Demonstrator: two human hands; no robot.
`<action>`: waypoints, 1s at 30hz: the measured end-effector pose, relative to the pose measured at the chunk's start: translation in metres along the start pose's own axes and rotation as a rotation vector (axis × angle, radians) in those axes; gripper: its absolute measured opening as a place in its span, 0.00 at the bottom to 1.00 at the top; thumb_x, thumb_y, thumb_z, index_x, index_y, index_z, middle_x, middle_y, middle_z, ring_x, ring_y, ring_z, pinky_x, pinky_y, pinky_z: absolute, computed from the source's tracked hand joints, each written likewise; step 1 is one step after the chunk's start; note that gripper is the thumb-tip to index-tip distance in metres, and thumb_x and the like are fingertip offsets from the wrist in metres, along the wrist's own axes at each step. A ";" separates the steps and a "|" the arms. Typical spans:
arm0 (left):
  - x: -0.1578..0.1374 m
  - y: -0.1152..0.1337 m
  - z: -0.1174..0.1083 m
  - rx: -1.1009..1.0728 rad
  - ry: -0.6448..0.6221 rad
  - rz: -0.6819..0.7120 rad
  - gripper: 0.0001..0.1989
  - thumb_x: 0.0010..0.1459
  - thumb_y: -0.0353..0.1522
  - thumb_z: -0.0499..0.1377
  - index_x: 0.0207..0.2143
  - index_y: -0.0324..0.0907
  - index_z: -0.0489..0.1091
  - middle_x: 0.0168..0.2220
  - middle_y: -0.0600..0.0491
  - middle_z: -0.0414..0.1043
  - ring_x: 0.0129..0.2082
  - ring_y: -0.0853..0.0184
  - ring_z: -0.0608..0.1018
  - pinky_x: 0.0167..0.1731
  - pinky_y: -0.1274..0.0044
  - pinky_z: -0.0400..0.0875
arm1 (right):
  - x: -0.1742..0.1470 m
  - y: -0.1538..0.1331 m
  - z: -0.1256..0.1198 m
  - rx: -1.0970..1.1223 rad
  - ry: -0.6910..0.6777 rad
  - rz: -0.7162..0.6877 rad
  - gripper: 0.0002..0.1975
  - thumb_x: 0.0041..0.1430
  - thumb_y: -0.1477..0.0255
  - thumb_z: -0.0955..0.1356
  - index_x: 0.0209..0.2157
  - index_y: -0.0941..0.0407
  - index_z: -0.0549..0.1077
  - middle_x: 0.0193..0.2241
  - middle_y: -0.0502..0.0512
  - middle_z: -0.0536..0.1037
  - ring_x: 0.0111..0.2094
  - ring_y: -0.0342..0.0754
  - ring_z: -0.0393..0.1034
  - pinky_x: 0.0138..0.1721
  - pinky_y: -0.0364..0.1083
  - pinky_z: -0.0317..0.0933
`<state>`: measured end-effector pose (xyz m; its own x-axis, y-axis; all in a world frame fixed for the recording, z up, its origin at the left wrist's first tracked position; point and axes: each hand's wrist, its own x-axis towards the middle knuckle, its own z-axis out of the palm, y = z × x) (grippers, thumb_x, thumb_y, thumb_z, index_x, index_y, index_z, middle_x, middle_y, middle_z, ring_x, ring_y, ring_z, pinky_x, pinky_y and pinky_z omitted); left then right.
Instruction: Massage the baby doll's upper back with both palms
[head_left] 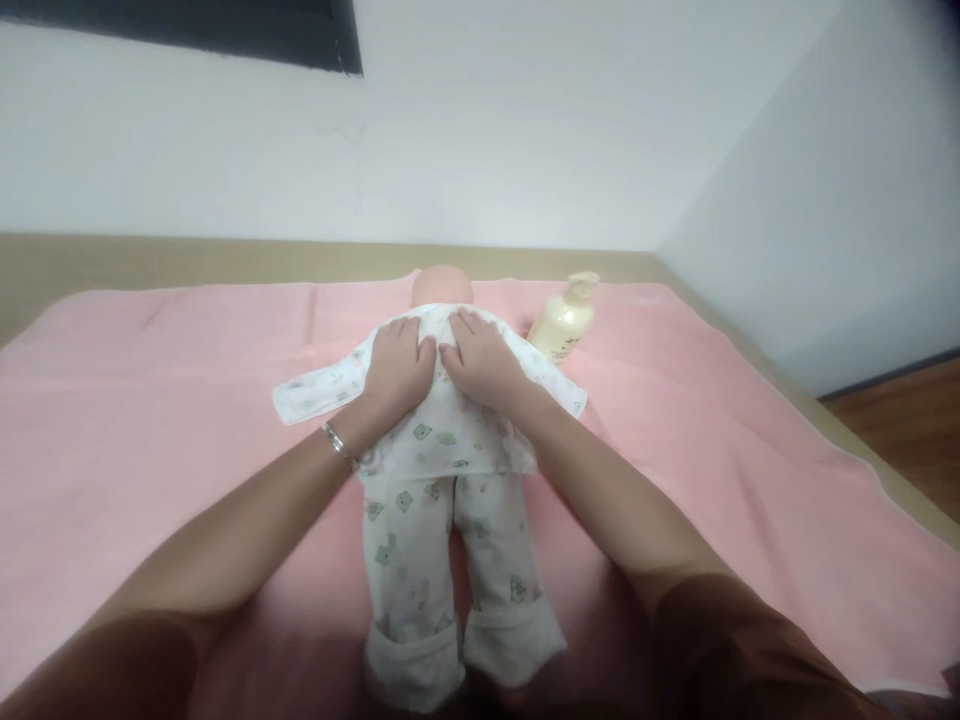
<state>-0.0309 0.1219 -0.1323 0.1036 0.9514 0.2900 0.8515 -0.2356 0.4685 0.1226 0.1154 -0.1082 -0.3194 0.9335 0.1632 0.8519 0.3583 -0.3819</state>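
Observation:
A baby doll [442,286] lies stretched out on a pink cloth, its bare head at the far end and its legs toward me. It wears a white patterned top [442,440] and matching trousers [412,560] with turned-up cuffs. My left hand [401,365] rests flat on the left side of the doll's upper body, fingers pointing away from me. On the right side, my right hand [484,362] lies the same way, its thumb close to the left one. Both hands hold nothing. The doll's sleeves reach out to either side; no doll hands show.
A cream pump bottle [566,318] stands tilted in view beside the doll's right-hand sleeve. The pink cloth [150,430] covers most of the tan surface [225,255]. White walls [487,130] rise behind and at right, with a dark panel [225,30] at upper left.

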 end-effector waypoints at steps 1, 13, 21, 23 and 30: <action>-0.003 0.002 0.000 0.031 -0.002 0.020 0.24 0.66 0.35 0.42 0.54 0.33 0.69 0.55 0.36 0.73 0.59 0.50 0.72 0.65 0.55 0.65 | 0.001 0.004 -0.004 0.024 -0.007 -0.005 0.29 0.70 0.68 0.57 0.66 0.68 0.61 0.70 0.69 0.60 0.71 0.60 0.54 0.73 0.61 0.49; -0.008 0.015 -0.015 0.061 -0.113 0.080 0.24 0.66 0.32 0.41 0.54 0.30 0.69 0.60 0.35 0.70 0.63 0.51 0.70 0.68 0.58 0.61 | -0.006 -0.010 -0.001 -0.105 -0.043 0.014 0.29 0.72 0.71 0.53 0.67 0.72 0.58 0.69 0.74 0.60 0.71 0.63 0.55 0.72 0.62 0.50; 0.009 0.004 -0.020 -0.013 -0.104 0.044 0.16 0.66 0.34 0.40 0.35 0.41 0.65 0.41 0.43 0.75 0.41 0.57 0.76 0.52 0.62 0.73 | -0.025 -0.034 0.008 -0.156 0.002 -0.019 0.28 0.71 0.75 0.52 0.68 0.66 0.59 0.70 0.71 0.58 0.73 0.63 0.50 0.71 0.66 0.52; 0.006 0.006 -0.019 0.012 -0.098 0.070 0.16 0.67 0.33 0.41 0.37 0.40 0.67 0.42 0.42 0.75 0.43 0.57 0.76 0.53 0.62 0.73 | -0.019 -0.029 0.007 -0.072 0.035 0.027 0.25 0.71 0.73 0.52 0.64 0.62 0.64 0.68 0.68 0.63 0.70 0.61 0.55 0.68 0.67 0.56; -0.021 0.022 -0.009 0.252 0.001 0.268 0.25 0.69 0.30 0.38 0.54 0.28 0.70 0.56 0.35 0.73 0.60 0.50 0.73 0.65 0.56 0.66 | 0.006 0.000 0.006 0.075 0.097 0.088 0.19 0.67 0.68 0.57 0.54 0.60 0.68 0.59 0.69 0.72 0.62 0.63 0.63 0.65 0.70 0.56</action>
<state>-0.0195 0.0952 -0.1204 0.3398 0.8624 0.3752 0.8941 -0.4200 0.1556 0.1181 0.1214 -0.1125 -0.1997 0.9566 0.2121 0.8405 0.2785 -0.4647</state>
